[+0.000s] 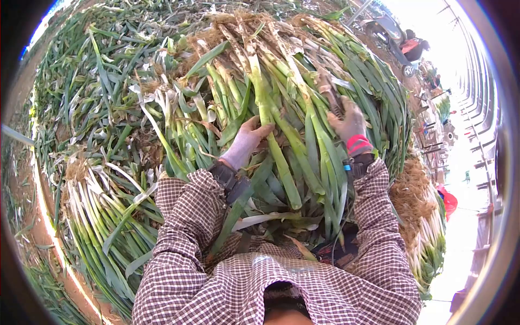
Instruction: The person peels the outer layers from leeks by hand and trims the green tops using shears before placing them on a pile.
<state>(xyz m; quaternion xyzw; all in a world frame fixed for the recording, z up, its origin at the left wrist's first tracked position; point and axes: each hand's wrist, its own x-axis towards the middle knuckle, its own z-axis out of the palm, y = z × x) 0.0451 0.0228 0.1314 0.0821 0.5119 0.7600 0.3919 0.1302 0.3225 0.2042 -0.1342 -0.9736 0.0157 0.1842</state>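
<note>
Head camera: far left, well apart from the left hand, a bundle of leeks point(95, 216) is lying with roots away from the wearer. Loose leaves point(59, 86) are covering the area beyond it; anything sliding off that side could be getting mixed in.

Left hand point(248, 143) is curling part-way, fingertips touching a thick leek stalk point(262, 108). Underside is hiding, so can't tell if it's gripping fully. Stalk is running root end up past the fingers, leafy end down between both hands. Risk: neighbouring stalks are crossing right beside it, so a pull could be dragging them along, or tearing a leaf where they're overlapping. If only the fingertips are holding, a smooth stem could be slipping or rolling.

Just below that hand, a wrist unit point(236, 189) is sitting against long leaves. Could be snagging one if the arm is sweeping sideways.

Right hand point(349, 122) is opening part-way, thumb and fingers spreading beside more stalks. A brown, stick-like item point(327, 89) is reaching in by its fingers; can't tell what it is or if it's being held. If it's hard or sharp, it could be bruising or nicking stems.

Right of that hand, the heap of leeks point(382, 86) is sloping down; pushing outward could be starting a slide toward the rooty stack point(409, 184).
</note>
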